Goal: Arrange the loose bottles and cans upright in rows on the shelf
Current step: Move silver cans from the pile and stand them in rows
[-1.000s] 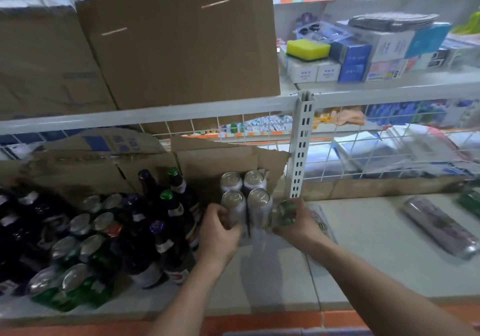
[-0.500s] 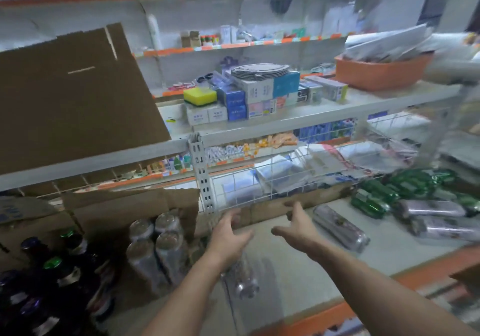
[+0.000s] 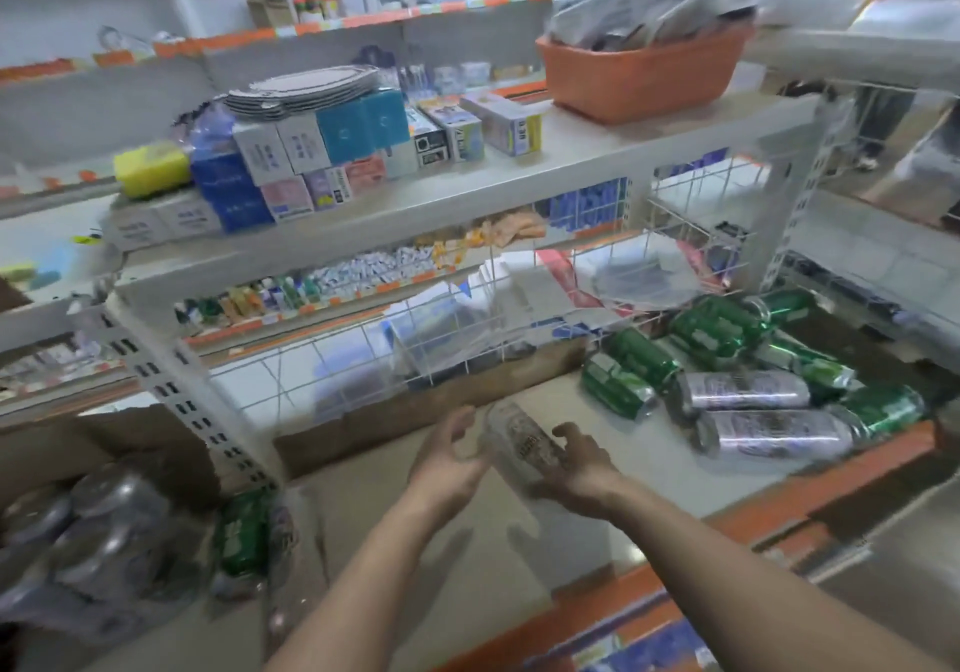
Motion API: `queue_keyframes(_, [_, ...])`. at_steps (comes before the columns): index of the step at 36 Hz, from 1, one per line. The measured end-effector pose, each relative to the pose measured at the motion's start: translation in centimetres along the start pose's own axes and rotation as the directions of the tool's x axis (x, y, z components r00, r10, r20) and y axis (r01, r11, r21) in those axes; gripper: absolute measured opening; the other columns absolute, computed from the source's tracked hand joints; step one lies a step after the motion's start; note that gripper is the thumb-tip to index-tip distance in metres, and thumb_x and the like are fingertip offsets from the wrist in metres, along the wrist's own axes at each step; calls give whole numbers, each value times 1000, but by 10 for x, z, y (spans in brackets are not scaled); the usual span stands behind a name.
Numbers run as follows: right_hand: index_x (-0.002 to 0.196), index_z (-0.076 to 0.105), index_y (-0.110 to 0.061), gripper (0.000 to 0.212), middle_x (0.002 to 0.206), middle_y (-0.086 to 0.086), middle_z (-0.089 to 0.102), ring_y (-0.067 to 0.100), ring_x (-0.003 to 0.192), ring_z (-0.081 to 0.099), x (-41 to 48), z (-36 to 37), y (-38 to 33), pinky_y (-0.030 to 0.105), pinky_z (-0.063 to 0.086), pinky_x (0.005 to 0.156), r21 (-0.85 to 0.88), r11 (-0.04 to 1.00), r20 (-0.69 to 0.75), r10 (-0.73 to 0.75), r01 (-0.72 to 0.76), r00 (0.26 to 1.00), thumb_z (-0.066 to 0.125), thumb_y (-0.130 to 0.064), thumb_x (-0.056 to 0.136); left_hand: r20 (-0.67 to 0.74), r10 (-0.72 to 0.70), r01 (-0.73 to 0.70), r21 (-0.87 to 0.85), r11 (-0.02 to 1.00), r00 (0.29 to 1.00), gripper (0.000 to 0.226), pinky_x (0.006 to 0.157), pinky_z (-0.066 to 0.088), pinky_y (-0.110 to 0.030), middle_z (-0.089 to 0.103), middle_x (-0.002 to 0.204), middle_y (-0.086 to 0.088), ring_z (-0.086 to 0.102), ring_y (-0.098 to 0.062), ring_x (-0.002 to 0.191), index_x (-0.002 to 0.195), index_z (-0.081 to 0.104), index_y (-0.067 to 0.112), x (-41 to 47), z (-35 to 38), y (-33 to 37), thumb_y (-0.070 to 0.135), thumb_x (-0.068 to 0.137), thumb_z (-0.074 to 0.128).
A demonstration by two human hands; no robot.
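A silver can (image 3: 519, 443) lies on its side on the white shelf (image 3: 660, 479), between my two hands. My right hand (image 3: 579, 469) curls around its right side, fingers over it and thumb under. My left hand (image 3: 447, 458) is just left of the can with fingers apart, at most brushing it. To the right lies a loose heap of green cans (image 3: 631, 367) and silver cans (image 3: 774, 432), all on their sides. At the far left, blurred, several silver cans (image 3: 104, 531) stand upright together, with a green can (image 3: 241, 531) standing beside them.
A perforated white post (image 3: 171, 375) rises between the upright cans and my hands. A wire grid (image 3: 467, 344) and a cardboard strip back the shelf. The front edge is orange (image 3: 779, 505). The shelf above holds small boxes and an orange basket (image 3: 639, 74).
The view swung right, away from the upright cans. Both hands left those cans and reached right to the lying silver can; the right hand now wraps it.
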State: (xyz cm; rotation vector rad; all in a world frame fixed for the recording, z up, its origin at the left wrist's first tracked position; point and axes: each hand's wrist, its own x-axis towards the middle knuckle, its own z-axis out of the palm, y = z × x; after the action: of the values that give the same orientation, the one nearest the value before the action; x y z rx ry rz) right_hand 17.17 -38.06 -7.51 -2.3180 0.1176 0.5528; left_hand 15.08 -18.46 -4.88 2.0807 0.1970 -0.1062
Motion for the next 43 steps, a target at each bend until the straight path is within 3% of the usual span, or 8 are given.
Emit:
queue_keyframes(7, [143, 36, -30, 95, 125, 9, 49, 32, 119, 49, 17, 14, 7, 42, 52, 93, -104, 994, 13, -21, 22, 1000, 87, -46, 64, -28, -95, 97, 70, 993, 995, 60, 95, 39, -22, 58, 137, 3, 51, -6, 119, 143, 53, 22, 2, -3, -18, 27, 88, 77])
queue_keyframes(13, [141, 48, -27, 82, 126, 7, 54, 28, 122, 49, 22, -1, -12, 39, 53, 92, -158, 984, -83, -100, 86, 992, 82, -38, 68, -96, -129, 135, 59, 989, 987, 56, 95, 43, -26, 61, 131, 3, 55, -10, 117, 140, 55, 25, 0, -20, -23, 27, 89, 76])
queue_keyframes(18, [98, 56, -31, 39, 94, 3, 63, 29, 94, 60, 23, -14, -52, 33, 50, 68, -34, 946, -241, -321, 323, 916, 70, -36, 61, -188, -93, 95, -2, 996, 978, 48, 96, 47, -28, 65, 124, 5, 60, -14, 118, 131, 61, 24, 0, -43, -17, 23, 87, 78])
queue_keyframes(27, [102, 62, -37, 62, 103, -4, 64, 22, 102, 59, 28, 26, -87, 36, 55, 82, 60, 925, -199, -356, 374, 913, 72, -43, 42, -239, -86, 63, -103, 993, 967, 49, 93, 47, -24, 66, 128, -1, 61, -16, 120, 135, 61, 15, -19, -98, -25, 14, 89, 75])
queue_keyframes(30, [102, 58, -37, 57, 99, -7, 66, 14, 92, 62, 24, 33, -88, 24, 47, 69, 158, 925, -221, -307, 344, 926, 84, -25, 54, -241, -117, 93, -109, 990, 963, 48, 94, 45, -25, 64, 128, -2, 60, -16, 119, 135, 60, 15, -24, -109, -40, 16, 90, 75])
queue_keyframes(33, [111, 53, -30, 57, 93, -12, 67, 4, 82, 64, 22, 37, -80, 18, 42, 62, 255, 913, -245, -257, 318, 935, 84, -10, 67, -237, -142, 127, -79, 989, 961, 40, 103, 49, -35, 67, 125, 1, 61, -16, 118, 128, 62, 26, -28, -111, -56, 24, 90, 75])
queue_keyframes(37, [107, 53, -30, 55, 92, -12, 69, 0, 83, 64, 16, 38, -63, 20, 44, 66, 313, 888, -332, -230, 337, 915, 85, -7, 68, -237, -183, 160, -113, 981, 954, 32, 100, 50, -35, 69, 117, -4, 64, -19, 112, 116, 61, 26, -29, -107, -70, 18, 89, 75])
queue_keyframes(43, [110, 52, -29, 57, 93, -12, 69, 4, 83, 66, 13, 43, -58, 29, 47, 69, 313, 889, -324, -232, 335, 917, 85, -8, 68, -201, -195, 177, -105, 979, 960, 31, 83, 48, -25, 67, 113, 5, 63, -14, 108, 117, 60, 30, -25, -103, -70, 23, 90, 74])
